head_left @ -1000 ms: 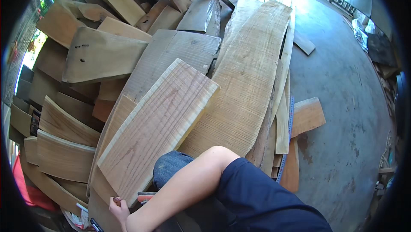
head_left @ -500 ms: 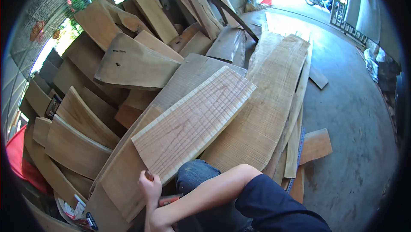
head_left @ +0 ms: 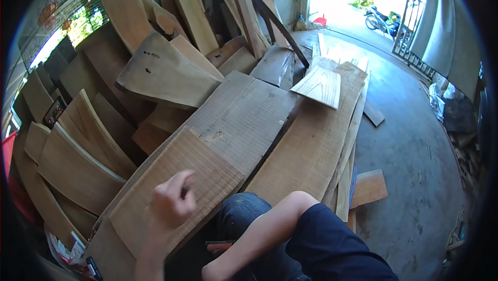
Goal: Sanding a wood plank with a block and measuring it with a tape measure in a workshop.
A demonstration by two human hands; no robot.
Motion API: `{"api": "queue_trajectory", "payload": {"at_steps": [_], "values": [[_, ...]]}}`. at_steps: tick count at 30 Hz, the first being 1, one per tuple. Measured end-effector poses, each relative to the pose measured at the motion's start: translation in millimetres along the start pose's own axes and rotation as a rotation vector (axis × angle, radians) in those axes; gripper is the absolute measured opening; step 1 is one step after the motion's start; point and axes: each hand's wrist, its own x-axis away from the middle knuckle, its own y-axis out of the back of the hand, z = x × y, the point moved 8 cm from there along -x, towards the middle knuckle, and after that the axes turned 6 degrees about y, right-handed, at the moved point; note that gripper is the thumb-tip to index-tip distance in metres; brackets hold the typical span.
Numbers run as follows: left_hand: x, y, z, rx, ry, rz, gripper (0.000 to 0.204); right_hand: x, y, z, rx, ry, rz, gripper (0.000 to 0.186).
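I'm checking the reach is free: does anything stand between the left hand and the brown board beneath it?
Nothing visible does. The left hand is over the brown board, whose surface shows on both sides of it; whether they touch is unclear. The denim-covered knee is beside the board's right edge, not in between.

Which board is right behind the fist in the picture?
The brown, finely striped board, left of the denim knee. Only it has the fist in front; the long grey board lies beyond its far edge.
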Motion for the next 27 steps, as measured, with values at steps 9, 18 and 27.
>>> {"api": "queue_trajectory", "payload": {"at_steps": [9,18,27], "values": [[232.6,156.4,253.9,-0.510,0.902,-0.040,0.023,-59.3,-12.8,-15.4,-0.240,-0.019,-0.094,0.034],[252.3,133.8,249.0,-0.021,1.299,-0.060,0.032,4.6,32.1,-28.5,-0.577,-0.268,-0.225,0.051],[169.1,87.1,252.5,-0.487,1.142,-0.103,0.035,-68.0,-24.6,-60.3,-0.397,-0.419,0.067,0.033]]}}
